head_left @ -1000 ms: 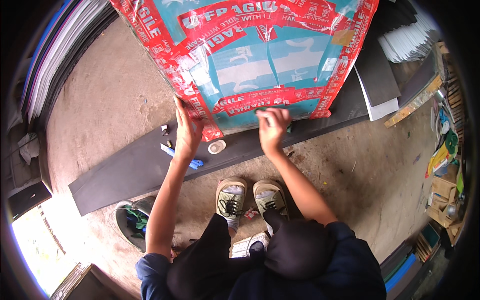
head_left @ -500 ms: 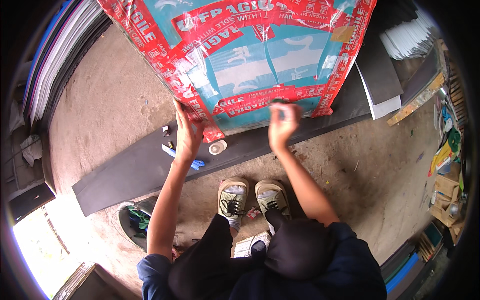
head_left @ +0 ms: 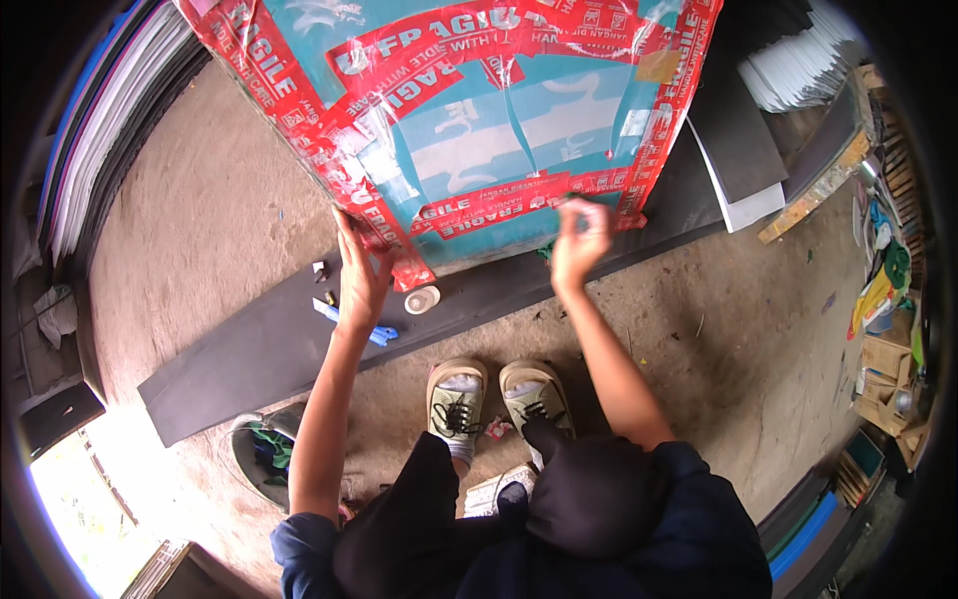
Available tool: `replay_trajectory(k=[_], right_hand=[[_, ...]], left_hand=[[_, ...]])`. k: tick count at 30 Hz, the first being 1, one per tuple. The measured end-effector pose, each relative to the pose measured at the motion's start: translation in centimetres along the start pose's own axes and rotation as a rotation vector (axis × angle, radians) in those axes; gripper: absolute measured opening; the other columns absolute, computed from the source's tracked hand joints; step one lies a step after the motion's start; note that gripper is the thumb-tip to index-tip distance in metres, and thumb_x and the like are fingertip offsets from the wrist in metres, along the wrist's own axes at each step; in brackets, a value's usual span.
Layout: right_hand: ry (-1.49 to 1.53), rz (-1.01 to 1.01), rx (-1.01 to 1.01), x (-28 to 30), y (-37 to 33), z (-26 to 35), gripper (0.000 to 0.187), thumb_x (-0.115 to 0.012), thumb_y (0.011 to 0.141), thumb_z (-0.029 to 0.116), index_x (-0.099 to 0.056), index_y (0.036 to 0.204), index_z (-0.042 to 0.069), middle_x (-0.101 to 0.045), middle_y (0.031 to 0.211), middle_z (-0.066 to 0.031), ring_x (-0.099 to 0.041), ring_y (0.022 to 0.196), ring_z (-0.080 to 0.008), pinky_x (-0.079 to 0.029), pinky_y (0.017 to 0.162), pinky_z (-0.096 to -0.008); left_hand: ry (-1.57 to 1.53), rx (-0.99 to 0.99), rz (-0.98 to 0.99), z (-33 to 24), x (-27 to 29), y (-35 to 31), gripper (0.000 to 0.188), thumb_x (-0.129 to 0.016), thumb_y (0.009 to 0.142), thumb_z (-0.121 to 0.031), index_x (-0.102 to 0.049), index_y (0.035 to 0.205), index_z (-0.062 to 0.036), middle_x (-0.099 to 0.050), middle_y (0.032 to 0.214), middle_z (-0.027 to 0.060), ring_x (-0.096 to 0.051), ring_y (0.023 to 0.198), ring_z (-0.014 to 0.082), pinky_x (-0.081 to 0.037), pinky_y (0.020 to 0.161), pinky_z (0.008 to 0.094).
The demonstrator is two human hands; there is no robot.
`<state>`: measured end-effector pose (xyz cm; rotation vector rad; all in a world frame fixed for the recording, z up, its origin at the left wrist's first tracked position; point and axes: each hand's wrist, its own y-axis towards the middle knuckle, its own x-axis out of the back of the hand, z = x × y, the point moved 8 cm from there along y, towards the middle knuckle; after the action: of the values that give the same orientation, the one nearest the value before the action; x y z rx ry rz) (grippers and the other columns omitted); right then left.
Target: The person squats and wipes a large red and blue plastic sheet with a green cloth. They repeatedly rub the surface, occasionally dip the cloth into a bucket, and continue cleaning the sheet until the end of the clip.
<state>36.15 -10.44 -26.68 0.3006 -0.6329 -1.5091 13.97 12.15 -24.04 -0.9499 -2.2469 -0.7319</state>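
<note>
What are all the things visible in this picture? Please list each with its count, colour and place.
parcel: one, teal, bound in red tape, top centre on the board
board: one, long, dark grey, on the ground under the parcel
tape roll: one, pale, on the board by the parcel's corner
blue tool: one, on the board under the left wrist
sheet stacks: several, grey and white, left edge
shoes: two, beige, bottom centre
left hand: flat against the parcel's lower left edge
right hand: fingers pinched at the parcel's bottom edge
</note>
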Motion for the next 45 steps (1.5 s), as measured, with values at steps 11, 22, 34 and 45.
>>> replay_trajectory(k=[11, 22, 34, 45], right_hand=[[0.277, -0.199, -0.371, 3.4, 3.7, -6.0, 0.008, -0.066, 0.079, -0.001, -0.06, 0.083, 0.0, -0.059, 0.081, -0.0006, -0.053, 0.075, -0.0066, -0.047, 0.071, -0.0234], [-0.124, 0.517, 0.211, -4.8, -3.5, 6.3, 0.014, -0.071, 0.067, 0.005, -0.062, 0.072, 0.015, -0.057, 0.073, 0.0028, -0.046, 0.082, -0.0179, -0.031, 0.081, -0.0333], [-0.041, 0.424, 0.289, -5.2, -3.0, 7.4, 0.013, -0.067, 0.069, 0.001, -0.059, 0.075, 0.01, -0.056, 0.078, -0.0006, -0.051, 0.084, -0.0196, -0.036, 0.082, -0.0384], [-0.076, 0.538, 0.912, -13.5, -0.9, 20.2, 0.019, -0.067, 0.07, 0.011, -0.063, 0.087, 0.018, -0.058, 0.085, 0.0063, -0.05, 0.087, -0.0147, -0.031, 0.079, -0.0353]], left_hand=[[-0.089, 0.121, 0.003, 0.5, 0.0, -0.1, 0.088, -0.06, 0.079, -0.004, 0.001, 0.142, -0.0029, -0.024, 0.137, 0.0286, -0.038, 0.118, 0.0442, -0.042, 0.092, 0.0431], [-0.008, 0.019, -0.057, -0.2, 0.9, 0.0, 0.086, -0.059, 0.08, -0.004, 0.001, 0.142, -0.0043, -0.025, 0.136, 0.0275, -0.042, 0.115, 0.045, -0.043, 0.091, 0.0434], [-0.018, 0.056, -0.075, -0.8, 1.0, 0.1, 0.088, -0.059, 0.075, 0.004, -0.002, 0.142, -0.0037, -0.039, 0.117, 0.0236, -0.056, 0.087, 0.0363, -0.049, 0.073, 0.0416], [-0.13, 0.14, -0.032, 0.3, 1.1, -0.3, 0.088, -0.06, 0.076, -0.001, -0.002, 0.143, -0.0075, -0.041, 0.113, 0.0206, -0.053, 0.092, 0.0367, -0.048, 0.078, 0.0398]])
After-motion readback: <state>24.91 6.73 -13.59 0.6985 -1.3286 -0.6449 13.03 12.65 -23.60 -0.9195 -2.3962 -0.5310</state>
